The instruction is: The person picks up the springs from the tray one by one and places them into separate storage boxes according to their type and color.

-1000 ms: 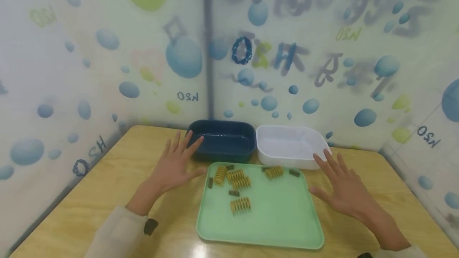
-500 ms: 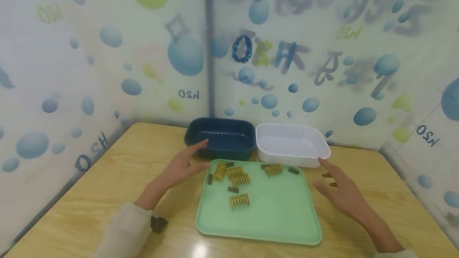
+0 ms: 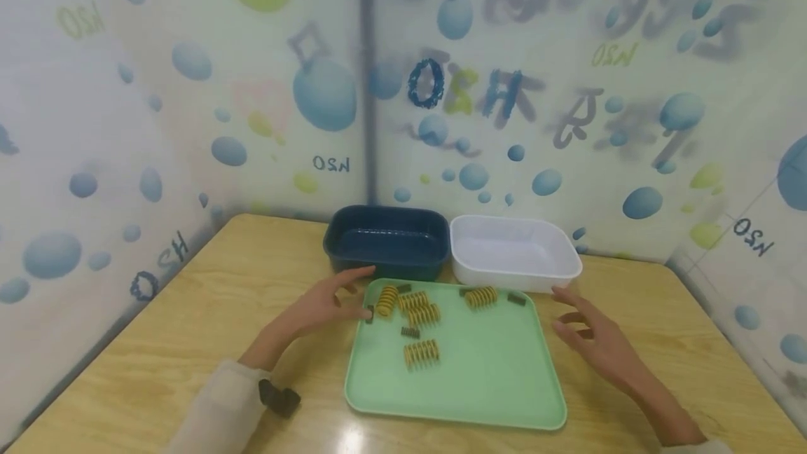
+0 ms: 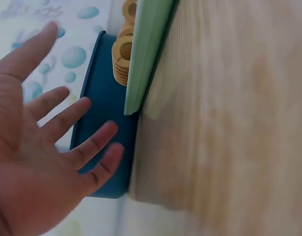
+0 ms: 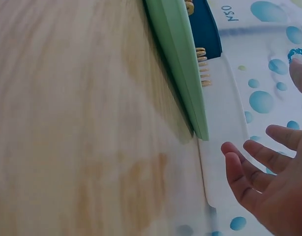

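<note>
In the head view, my left hand [image 3: 315, 310] hovers at the tray's left edge, thumb and fingers parted with nothing between them. A small dark spring [image 3: 369, 313] lies close to its thumb tip. My right hand [image 3: 599, 342] is off the tray's right edge, fingers loosely bent and holding nothing. The green tray [image 3: 479, 391] carries several yellow coil springs, one of them a yellow spring [image 3: 421, 353] near the middle left and another yellow spring [image 3: 481, 298] by the back rim. Several small dark springs lie among them, such as the dark spring [image 3: 410, 333].
Behind the tray stand a dark blue bin [image 3: 387, 265] and, to its right, a white bin [image 3: 517, 273], side by side. All rest on a wooden table [image 3: 189, 300] against patterned walls [image 3: 284, 90].
Both hands have lowered from a spread, raised pose and their fingers have bent more. My left hand has moved right toward the tray's edge. The springs stay where they were.
</note>
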`<state>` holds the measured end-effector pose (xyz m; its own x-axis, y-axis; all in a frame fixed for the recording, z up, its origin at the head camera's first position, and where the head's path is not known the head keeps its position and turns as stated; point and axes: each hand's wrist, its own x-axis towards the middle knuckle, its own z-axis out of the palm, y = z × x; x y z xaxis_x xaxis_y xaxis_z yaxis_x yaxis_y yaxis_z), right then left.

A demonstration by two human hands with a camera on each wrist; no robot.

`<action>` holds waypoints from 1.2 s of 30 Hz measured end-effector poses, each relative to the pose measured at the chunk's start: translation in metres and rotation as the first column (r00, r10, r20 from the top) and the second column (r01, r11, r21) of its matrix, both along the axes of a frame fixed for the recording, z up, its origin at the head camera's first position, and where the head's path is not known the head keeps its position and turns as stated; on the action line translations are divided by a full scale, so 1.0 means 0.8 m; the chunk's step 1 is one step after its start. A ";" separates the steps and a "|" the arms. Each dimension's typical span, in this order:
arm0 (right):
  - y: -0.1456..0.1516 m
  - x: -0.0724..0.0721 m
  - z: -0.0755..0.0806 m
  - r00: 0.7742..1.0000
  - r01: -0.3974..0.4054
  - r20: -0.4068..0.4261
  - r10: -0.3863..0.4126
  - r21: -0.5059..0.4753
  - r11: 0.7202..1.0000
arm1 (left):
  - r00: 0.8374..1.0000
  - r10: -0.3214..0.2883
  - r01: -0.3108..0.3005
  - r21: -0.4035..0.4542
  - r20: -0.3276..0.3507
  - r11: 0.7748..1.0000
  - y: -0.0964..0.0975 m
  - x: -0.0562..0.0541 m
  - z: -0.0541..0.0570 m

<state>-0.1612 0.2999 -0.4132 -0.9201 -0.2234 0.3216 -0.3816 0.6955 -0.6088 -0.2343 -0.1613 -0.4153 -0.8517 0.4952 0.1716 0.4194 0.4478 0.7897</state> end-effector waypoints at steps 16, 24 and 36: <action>-0.016 -0.011 0.004 0.998 -0.041 0.057 0.041 -0.014 0.999 | 0.957 0.290 -0.275 0.367 0.013 0.889 -0.033 -0.039 -0.013; -0.024 -0.030 0.006 0.997 -0.058 0.046 0.057 0.018 0.998 | 0.940 0.243 -0.321 0.378 0.240 0.868 -0.042 -0.058 -0.023; -0.048 -0.066 0.008 0.954 -0.299 0.051 0.297 0.064 0.952 | 0.954 0.193 -0.275 0.407 0.231 0.871 -0.037 -0.082 -0.035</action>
<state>-0.2136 0.2618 -0.4065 -0.8200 -0.5099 0.2598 -0.5544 0.5950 -0.5819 -0.3002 -0.1907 -0.4436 -0.9693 0.1898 0.1565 0.1802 0.1145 0.9769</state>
